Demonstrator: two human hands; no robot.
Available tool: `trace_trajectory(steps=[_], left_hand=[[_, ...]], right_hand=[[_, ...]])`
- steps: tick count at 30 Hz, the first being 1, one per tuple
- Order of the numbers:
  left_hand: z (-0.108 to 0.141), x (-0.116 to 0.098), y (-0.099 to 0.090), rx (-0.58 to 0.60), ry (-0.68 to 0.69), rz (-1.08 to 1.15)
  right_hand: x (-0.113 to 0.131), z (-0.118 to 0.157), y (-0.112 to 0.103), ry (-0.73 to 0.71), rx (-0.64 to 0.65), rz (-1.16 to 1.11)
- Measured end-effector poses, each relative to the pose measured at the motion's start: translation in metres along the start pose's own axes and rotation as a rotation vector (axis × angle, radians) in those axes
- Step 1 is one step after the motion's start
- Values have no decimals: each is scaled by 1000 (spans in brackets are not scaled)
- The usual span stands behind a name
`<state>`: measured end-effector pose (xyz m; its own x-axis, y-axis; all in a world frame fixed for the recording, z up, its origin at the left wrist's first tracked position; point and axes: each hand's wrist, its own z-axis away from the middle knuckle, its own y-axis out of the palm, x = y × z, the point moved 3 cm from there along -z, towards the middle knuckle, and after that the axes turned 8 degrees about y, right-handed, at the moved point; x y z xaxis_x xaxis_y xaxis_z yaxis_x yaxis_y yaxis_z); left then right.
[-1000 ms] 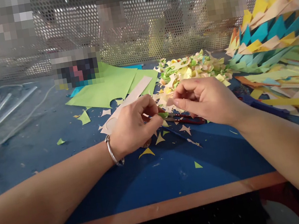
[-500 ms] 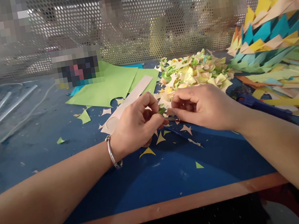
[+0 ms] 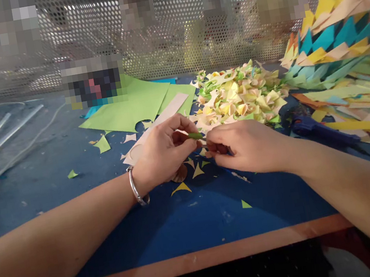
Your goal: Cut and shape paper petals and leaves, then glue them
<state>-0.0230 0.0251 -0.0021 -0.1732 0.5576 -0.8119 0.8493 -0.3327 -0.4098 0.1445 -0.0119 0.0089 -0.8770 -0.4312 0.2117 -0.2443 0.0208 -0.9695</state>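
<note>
My left hand (image 3: 168, 148) is closed in a pinch around a small green piece of paper (image 3: 195, 135). Right beside it, my right hand (image 3: 243, 145) has its fingers pressed together at the end of that piece; whether they grip it or something else is hidden. Below the fingers lie small paper offcuts, among them a pale yellow star-shaped scrap (image 3: 197, 171) and a yellow scrap (image 3: 181, 188). A thin dark blue stick with a whitish end (image 3: 240, 177) shows partly under my right hand. A pale pink paper strip (image 3: 176, 104) runs behind my left hand.
Behind my hands is a heap of small folded paper pieces (image 3: 239, 94). Green sheets (image 3: 129, 103) lie left of it. To the right are a blue glue gun (image 3: 321, 130), paper strips and a layered paper construction (image 3: 341, 34). Clear sticks (image 3: 4, 140) lie left; perforated metal (image 3: 169, 42) stands behind.
My right hand has moved slightly left and down, closer to my left fingertips. The green piece now shows more plainly between the two hands. The view has shifted slightly.
</note>
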Motion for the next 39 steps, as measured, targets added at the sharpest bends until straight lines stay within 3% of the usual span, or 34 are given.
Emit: trace_trajectory(steps=[9, 16, 19, 24, 31, 39], left_hand=[[-1, 2, 0, -28, -139, 180], [1, 0, -1, -40, -54, -20], [1, 1, -2, -45, -2, -81], [0, 2, -3, -40, 6, -99], [3, 5, 5, 71, -69, 122], [3, 2, 7, 10, -110, 318]], right_hand=[[1, 0, 3, 5, 23, -44], [3, -2, 8, -59, -6, -67], [3, -2, 5, -105, -61, -117], [0, 1, -10, -108, -261, -206], [-2, 1, -10, -99, -287, -148], [2, 2, -9, -134, -313, -81]])
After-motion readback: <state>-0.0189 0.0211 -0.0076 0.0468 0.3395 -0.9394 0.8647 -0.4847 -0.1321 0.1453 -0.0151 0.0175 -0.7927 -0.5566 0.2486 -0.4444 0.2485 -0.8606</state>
